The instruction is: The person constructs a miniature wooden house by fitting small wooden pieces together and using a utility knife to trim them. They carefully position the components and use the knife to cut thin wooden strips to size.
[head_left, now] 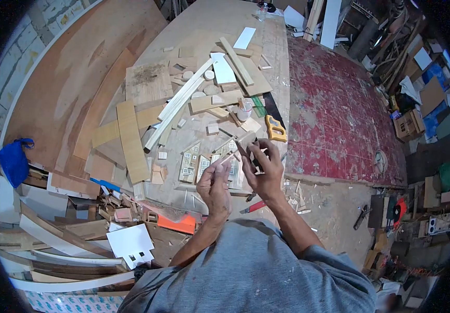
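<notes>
My left hand (214, 190) pinches a thin wooden strip (226, 158) between thumb and fingertips, low over the near part of the workbench. Close to its right, my right hand (267, 171) is closed around a small flat wooden block (245, 141). Something dark shows between those fingers, and I cannot tell what it is. The strip's end and the block nearly meet. Beneath both hands lie small wooden house fronts (188, 164) with white-framed windows, partly covered by the hands.
A yellow-handled handsaw (276, 129) lies at the bench's right edge, near a small cup (244, 110). Long wood strips (180, 101) and a tan board (132, 140) cover the bench beyond. An orange object (176, 223) and offcuts lie at lower left. Red flooring (339, 115) stretches to the right.
</notes>
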The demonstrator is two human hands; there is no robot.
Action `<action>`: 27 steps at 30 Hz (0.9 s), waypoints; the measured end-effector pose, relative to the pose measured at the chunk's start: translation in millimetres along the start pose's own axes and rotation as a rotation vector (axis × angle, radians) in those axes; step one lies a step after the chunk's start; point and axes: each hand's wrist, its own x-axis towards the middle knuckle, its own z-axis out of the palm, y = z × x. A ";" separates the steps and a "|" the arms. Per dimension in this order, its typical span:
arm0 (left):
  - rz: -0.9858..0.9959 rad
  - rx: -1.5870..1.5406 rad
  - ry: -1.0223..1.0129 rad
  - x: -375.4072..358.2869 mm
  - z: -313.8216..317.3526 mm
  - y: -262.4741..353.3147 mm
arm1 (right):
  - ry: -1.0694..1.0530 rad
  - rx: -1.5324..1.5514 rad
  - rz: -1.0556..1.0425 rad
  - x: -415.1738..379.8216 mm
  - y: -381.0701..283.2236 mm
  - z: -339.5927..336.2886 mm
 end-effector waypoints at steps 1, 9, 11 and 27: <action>0.014 -0.014 -0.010 0.4 -0.5 1.4 | -0.056 0.034 -0.051 -2.0 -4.2 -0.8; 0.020 -0.014 0.032 3.1 -7.9 1.1 | -0.066 0.002 0.047 -10.4 17.7 1.7; 0.031 0.016 0.067 7.0 -5.5 7.3 | 0.123 -0.045 0.111 12.2 14.3 -13.1; 0.112 0.045 -0.106 -1.0 0.0 -2.0 | -0.030 0.020 0.085 -21.9 -11.1 7.0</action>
